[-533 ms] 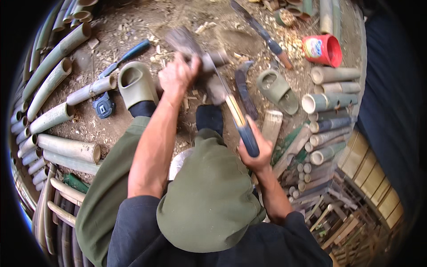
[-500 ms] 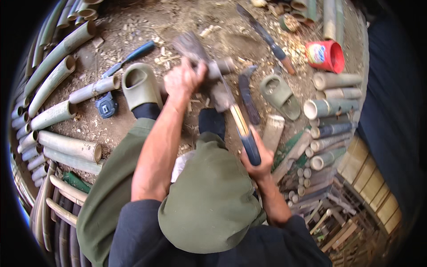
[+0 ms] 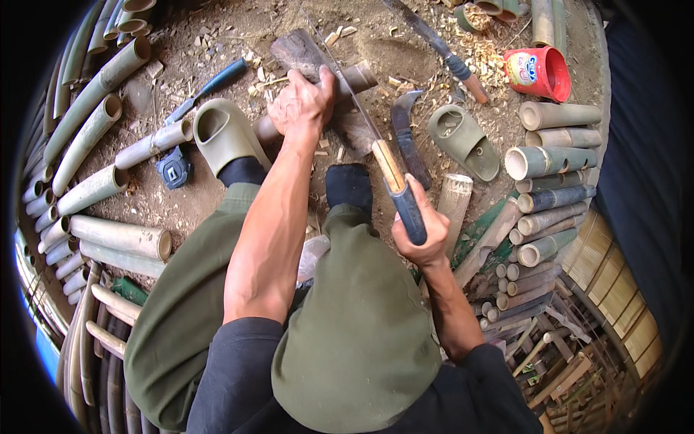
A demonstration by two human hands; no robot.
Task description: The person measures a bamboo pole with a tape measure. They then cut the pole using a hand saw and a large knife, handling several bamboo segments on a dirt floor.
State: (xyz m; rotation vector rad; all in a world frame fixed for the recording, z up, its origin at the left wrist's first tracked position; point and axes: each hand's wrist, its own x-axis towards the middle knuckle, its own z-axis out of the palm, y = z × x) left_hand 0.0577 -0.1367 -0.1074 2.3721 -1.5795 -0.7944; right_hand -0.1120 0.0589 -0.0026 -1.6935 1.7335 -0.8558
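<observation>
My left hand [image 3: 300,107] is closed over a short bamboo tube [image 3: 359,77], pressing it onto a rough wooden block [image 3: 298,50] on the dirt floor. The tube lies across the block, its other end showing beside my left slipper. A hand saw [image 3: 390,168] with a wood and dark grip is in my right hand [image 3: 425,230]. Its long thin blade crosses the tube just right of my left hand and points away from me. How deep the blade sits in the bamboo, I cannot tell.
A curved blade [image 3: 406,134], an empty slipper [image 3: 464,143] and a long knife [image 3: 437,47] lie to the right, near a red tub [image 3: 538,74]. On the left are a blue-handled tool [image 3: 210,88] and a tape measure [image 3: 174,168]. Bamboo pieces [image 3: 553,163] are stacked on both sides.
The saw and my right hand have moved a little forward, away from me. My left hand stays on the bamboo tube. The whole view has shifted slightly.
</observation>
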